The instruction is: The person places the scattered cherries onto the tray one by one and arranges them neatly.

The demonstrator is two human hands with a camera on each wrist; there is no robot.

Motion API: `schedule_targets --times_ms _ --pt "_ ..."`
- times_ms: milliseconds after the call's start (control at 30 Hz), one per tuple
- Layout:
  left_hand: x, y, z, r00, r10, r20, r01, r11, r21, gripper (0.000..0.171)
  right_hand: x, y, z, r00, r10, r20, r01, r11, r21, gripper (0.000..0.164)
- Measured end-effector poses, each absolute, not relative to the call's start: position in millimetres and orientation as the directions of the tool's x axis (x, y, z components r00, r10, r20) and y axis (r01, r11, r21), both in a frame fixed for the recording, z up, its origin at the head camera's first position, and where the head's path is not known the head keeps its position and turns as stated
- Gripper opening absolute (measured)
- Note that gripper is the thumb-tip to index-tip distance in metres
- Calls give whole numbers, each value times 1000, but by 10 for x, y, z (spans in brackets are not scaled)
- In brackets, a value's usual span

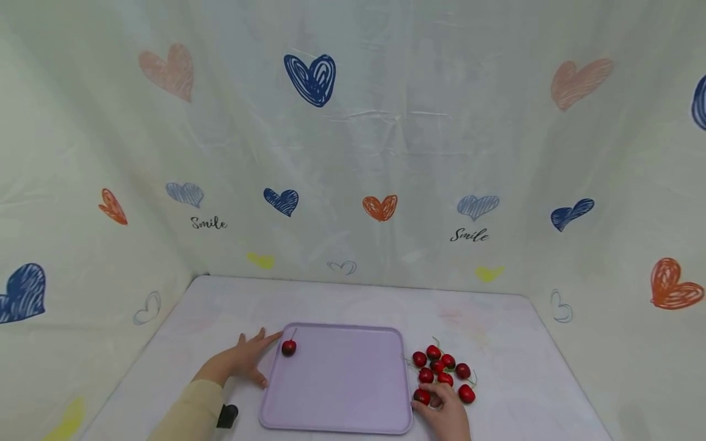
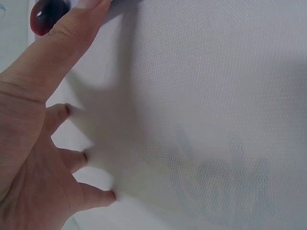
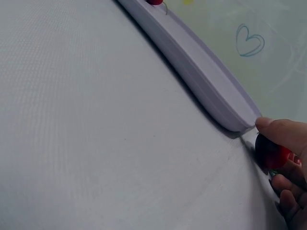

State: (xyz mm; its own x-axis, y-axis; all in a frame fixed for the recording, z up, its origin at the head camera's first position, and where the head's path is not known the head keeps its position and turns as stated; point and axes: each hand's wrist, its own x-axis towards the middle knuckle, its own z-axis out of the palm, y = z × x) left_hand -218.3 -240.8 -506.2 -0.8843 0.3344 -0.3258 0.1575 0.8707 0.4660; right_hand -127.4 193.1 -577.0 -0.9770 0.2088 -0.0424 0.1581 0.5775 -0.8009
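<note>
Your right hand (image 1: 445, 413) is pinching a round, glossy dark-red cherry (image 1: 421, 397) between thumb and fingers, just beside a flat, rectangular lilac tray (image 1: 336, 380); your left hand (image 1: 245, 358) is spreading its fingers at the tray's left rim.

The tray (image 1: 342, 380) looks like smooth matt plastic, the cherries (image 1: 437, 366) sleek and glossy — the table covering (image 3: 96, 120) finely textured and matt like woven cloth, the backdrop (image 1: 353, 147) creased, faintly shiny sheeting — and the sleeve (image 1: 190, 410) matt cloth
</note>
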Motion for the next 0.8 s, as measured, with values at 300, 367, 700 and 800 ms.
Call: schedule_targets --times_ms 300,367,700,800 --pt "-2200 -2425 -5103 -882 339 -327 168 875 454 107 -1268 1916 -5675 -975 204 -85 184 531 -827 39" --pt "-2202 -2427 -5106 -881 344 -324 174 873 455 106 -1273 1912 -5634 -972 212 -99 195 502 -842 39" --pt "-2197 -2432 -5093 -877 358 -320 191 871 452 106 -1270 1798 -5457 -990 111 -90 127 402 -907 36" --pt "-2182 -2437 -5091 -879 352 -321 184 873 452 107 -1282 1729 -5416 -996 61 -69 87 382 -920 35"
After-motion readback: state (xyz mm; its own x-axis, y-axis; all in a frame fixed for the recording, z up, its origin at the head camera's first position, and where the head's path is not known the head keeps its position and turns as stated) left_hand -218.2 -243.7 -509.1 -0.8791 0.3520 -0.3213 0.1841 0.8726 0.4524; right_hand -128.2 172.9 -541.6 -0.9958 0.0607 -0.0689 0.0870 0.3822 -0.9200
